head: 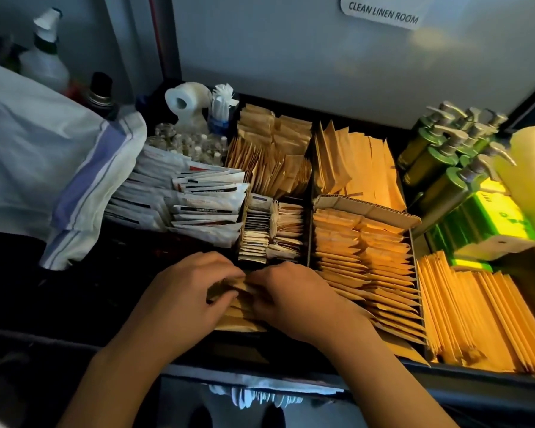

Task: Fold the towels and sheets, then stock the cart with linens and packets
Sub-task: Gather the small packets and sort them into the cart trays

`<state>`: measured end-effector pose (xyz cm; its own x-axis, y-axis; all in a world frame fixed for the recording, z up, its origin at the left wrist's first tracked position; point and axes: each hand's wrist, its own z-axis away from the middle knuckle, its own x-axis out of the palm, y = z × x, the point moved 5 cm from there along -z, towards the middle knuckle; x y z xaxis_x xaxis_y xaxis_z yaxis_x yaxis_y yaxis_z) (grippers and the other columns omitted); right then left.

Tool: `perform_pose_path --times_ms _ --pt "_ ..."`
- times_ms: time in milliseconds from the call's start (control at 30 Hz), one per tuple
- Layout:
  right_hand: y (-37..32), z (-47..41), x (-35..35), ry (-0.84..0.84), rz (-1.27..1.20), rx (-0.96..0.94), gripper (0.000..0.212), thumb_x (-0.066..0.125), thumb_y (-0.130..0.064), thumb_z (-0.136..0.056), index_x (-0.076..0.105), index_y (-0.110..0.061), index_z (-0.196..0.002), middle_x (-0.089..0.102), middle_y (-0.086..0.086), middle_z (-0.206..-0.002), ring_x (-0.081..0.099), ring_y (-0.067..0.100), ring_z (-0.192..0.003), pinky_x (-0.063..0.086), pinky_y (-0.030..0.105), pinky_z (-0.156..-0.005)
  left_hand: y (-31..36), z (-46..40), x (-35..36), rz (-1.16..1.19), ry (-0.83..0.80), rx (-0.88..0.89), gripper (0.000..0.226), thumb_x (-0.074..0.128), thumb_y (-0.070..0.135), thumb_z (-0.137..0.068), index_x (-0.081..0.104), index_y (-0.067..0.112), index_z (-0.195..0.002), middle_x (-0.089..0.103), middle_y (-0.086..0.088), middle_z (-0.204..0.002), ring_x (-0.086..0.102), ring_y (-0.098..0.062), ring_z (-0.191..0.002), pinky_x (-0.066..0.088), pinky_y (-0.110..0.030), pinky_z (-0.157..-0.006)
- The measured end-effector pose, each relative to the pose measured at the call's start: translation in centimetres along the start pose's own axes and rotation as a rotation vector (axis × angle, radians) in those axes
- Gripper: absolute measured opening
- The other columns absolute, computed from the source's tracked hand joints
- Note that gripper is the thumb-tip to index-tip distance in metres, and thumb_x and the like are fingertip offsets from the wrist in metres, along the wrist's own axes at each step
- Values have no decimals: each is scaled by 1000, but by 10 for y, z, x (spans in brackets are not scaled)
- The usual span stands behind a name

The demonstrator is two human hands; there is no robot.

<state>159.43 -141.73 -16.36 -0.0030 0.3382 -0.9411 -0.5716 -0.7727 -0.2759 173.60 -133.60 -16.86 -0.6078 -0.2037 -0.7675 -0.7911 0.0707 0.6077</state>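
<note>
I see a bundle of brown packets (238, 299) at the cart tray's (322, 366) near edge, my left hand (183, 296) and right hand (294, 299) both curled around it. Behind stand small sachets (257, 233); right, rows of brown envelopes (365, 261); left, striped linen (74, 168).

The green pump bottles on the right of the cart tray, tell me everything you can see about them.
The green pump bottles stand upright in a tight cluster at the tray's far right corner, several rows deep. Their bodies look like translucent olive-green plastic, each topped with a grey pump head, the spouts pointing different ways. They touch one another; brown paper packets fill the compartment to their left, and bright green boxes sit just in front of them. A pale yellow blurred shape partly covers the nearest ones. No labels are readable.
</note>
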Motion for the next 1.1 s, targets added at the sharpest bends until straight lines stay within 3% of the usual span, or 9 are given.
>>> perform_pose_path --times_ms 133,300,400,467,567,667,800,1100 --pt "3 10 -13 106 -37 -44 23 53 -33 -97 65 -29 -117 70 -3 -100 64 24 -93 53 42 -78 5 -7 4 4 4 -3 40 81 24 -82 71 39 -118 61 28 -110 59 2 -106 56 -29 -87" --pt "20 35 -38 336 -332 -43 32 58 -19 -99 67 -25 -128 73 -6 -108 66 12 -98 54 38 -83 15 -19 -2 66 87 -6 33 76 32 -85 72 35 -118 67 25 -110 63 3 -105 56 -27 -87" --pt "41 56 -53 497 -472 0 33 59 -18 -100 68 -27 -130 71 -15 -112 63 1 -105 53 27 -88 35 -32 -7 124 160 58 27 69 39 -89 73 32 -114 68 26 -106 63 7 -102 49 -10 -85" --pt "55 69 -63 569 -479 12 31 62 -16 -99 69 -27 -127 70 -17 -116 62 1 -110 52 27 -92 52 -44 -6 138 177 124 25 67 35 -90 73 29 -114 68 25 -104 64 5 -101 45 -6 -85" --pt "75 92 -78 698 -464 30 29 69 -17 -95 71 -25 -122 69 -18 -119 61 3 -117 51 22 -95 80 -65 3 115 161 225 24 69 27 -91 75 25 -114 69 22 -107 64 4 -102 46 -7 -86" --pt "95 119 -91 839 -417 75 29 74 -16 -91 74 -24 -119 69 -16 -115 63 9 -109 48 16 -84 109 -87 19 108 114 318 27 71 21 -90 75 22 -117 71 15 -111 65 0 -103 54 -19 -88" --pt "122 146 -97 877 -365 150 30 77 -7 -88 76 -21 -115 70 -13 -110 64 8 -102 51 19 -75 139 -111 46 110 68 368 29 72 20 -91 75 18 -120 72 8 -112 67 -10 -106 58 -38 -89" --pt "168 157 -78 817 -349 296 29 76 -11 -89 75 -23 -115 70 -14 -108 62 1 -104 48 11 -84 154 -129 90 21 -6 351 28 67 25 -95 72 25 -123 71 11 -116 64 -8 -109 58 -36 -91"
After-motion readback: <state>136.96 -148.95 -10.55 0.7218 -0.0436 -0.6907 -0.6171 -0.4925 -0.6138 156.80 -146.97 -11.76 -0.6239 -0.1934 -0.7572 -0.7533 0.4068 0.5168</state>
